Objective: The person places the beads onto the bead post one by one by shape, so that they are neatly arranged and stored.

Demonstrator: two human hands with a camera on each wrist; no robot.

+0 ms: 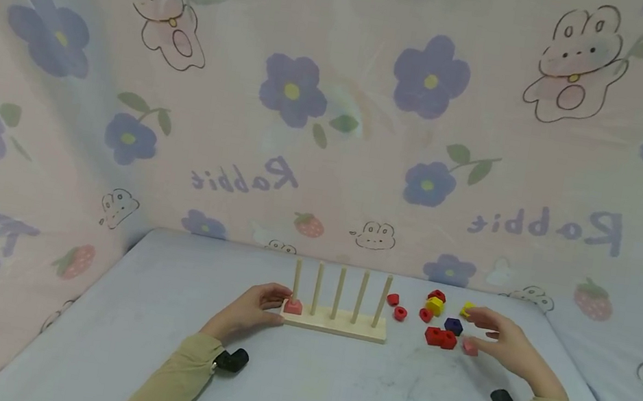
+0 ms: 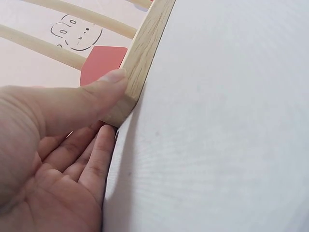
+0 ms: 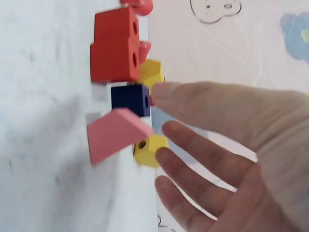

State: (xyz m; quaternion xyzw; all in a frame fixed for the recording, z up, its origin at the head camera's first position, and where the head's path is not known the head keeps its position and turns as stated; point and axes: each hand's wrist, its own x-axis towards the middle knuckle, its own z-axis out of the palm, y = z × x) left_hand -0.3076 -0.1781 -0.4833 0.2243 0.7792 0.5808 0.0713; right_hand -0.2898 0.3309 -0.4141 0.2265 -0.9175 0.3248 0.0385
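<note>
A wooden peg rack [image 1: 340, 327] with five upright pegs stands mid-table. A pink bead [image 1: 293, 306] sits on its leftmost peg. My left hand [image 1: 279, 305] grips the rack's left end. In the left wrist view the thumb [image 2: 108, 82] presses the base [image 2: 145, 53] near the pink bead [image 2: 101, 63], with the fingers at the end face. My right hand [image 1: 480, 325] hovers open over loose beads, holding nothing. Its spread fingers [image 3: 193, 140] are beside a blue cube [image 3: 129, 99], a pink wedge [image 3: 113, 135] and a yellow bead [image 3: 149, 151].
Right of the rack lie loose beads: red cubes [image 1: 441, 337], a blue cube [image 1: 453, 325], yellow ones [image 1: 435, 305], small red ones [image 1: 400, 313] and a pink one [image 1: 469, 347]. Printed fabric walls surround the grey table [image 1: 330, 396].
</note>
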